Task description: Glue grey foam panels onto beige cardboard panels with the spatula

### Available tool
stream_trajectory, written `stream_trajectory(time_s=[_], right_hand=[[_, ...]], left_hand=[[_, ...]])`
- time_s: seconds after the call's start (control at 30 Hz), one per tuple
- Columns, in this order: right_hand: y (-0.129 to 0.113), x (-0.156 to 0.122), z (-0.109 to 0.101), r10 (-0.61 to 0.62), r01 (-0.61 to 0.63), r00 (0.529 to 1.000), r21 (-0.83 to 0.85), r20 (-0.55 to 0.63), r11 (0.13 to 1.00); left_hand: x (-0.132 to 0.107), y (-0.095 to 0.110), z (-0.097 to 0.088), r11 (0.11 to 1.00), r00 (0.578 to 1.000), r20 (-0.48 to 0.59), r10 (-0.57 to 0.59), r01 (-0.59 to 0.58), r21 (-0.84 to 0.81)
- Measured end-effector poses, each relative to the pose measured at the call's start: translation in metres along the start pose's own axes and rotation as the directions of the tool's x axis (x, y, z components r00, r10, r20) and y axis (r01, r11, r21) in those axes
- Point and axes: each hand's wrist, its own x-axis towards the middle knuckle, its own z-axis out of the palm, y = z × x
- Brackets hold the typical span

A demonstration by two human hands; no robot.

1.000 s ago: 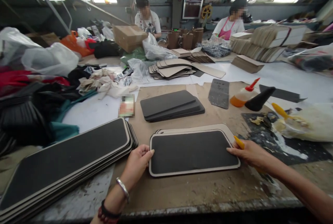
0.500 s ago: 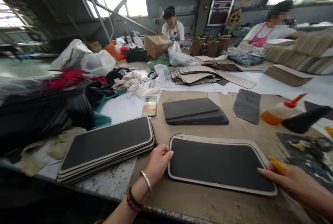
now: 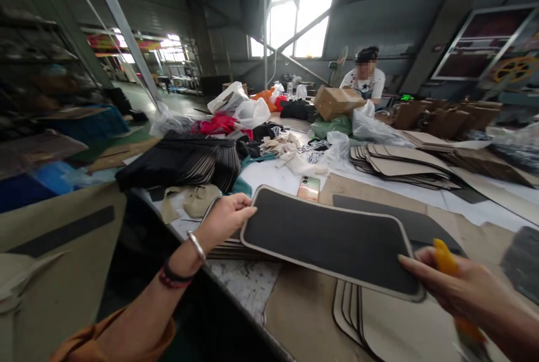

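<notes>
A black rectangular panel with rounded corners and a beige border [image 3: 328,238] is held up off the table, slightly tilted. My left hand [image 3: 223,219] pinches its upper left corner. At the right end, my right hand [image 3: 467,283] grips the panel between thumb and fingers. That same hand also holds a tool with a yellow handle [image 3: 445,258]; its kind is unclear. Behind the panel's left end lies a stack of bordered panels [image 3: 240,252], mostly hidden. Below the right end are several overlapping beige pieces with dark edges [image 3: 404,317].
Dark grey sheets [image 3: 391,219] lie behind the panel, near a phone [image 3: 309,188]. Curved beige pieces [image 3: 404,163] are piled farther back. Black stacked material [image 3: 181,160] and plastic bags [image 3: 252,112] crowd the left. A co-worker [image 3: 364,78] is across the table. The table edge [image 3: 227,294] runs diagonally.
The bordered panel has been lifted off the pile and carried left, partly over the left stack, uncovering beige pieces below. Both hands kept hold of it. The view has turned left.
</notes>
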Motion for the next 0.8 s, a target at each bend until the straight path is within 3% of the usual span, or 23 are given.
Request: stream_trajectory(time_s=[0.13, 0.23, 0.33, 0.5, 0.8], right_hand=[[-0.086, 0.028, 0.057, -0.050, 0.044, 0.998, 0.122, 0.042, 0.992], [-0.114, 0.042, 0.085, -0.065, 0.049, 0.992, 0.142, 0.110, 0.989], [-0.121, 0.049, 0.097, -0.048, 0.031, 0.990, 0.129, 0.134, 0.991], [-0.124, 0.051, 0.099, -0.004, -0.018, 0.985, 0.128, 0.173, 0.992], [-0.130, 0.050, 0.100, 0.035, -0.064, 0.974, 0.122, 0.222, 0.990]], left_hand=[[0.016, -0.016, -0.062, 0.999, 0.992, -0.117, -0.037, 0.041, 0.036], [0.021, -0.033, -0.086, 0.995, 0.986, -0.146, -0.085, 0.091, 0.036], [0.024, -0.049, -0.098, 0.992, 0.981, -0.153, -0.117, 0.123, 0.031], [0.027, -0.066, -0.104, 0.988, 0.980, -0.129, -0.151, 0.155, 0.017], [0.032, -0.069, -0.105, 0.981, 0.975, -0.108, -0.195, 0.195, -0.002]])
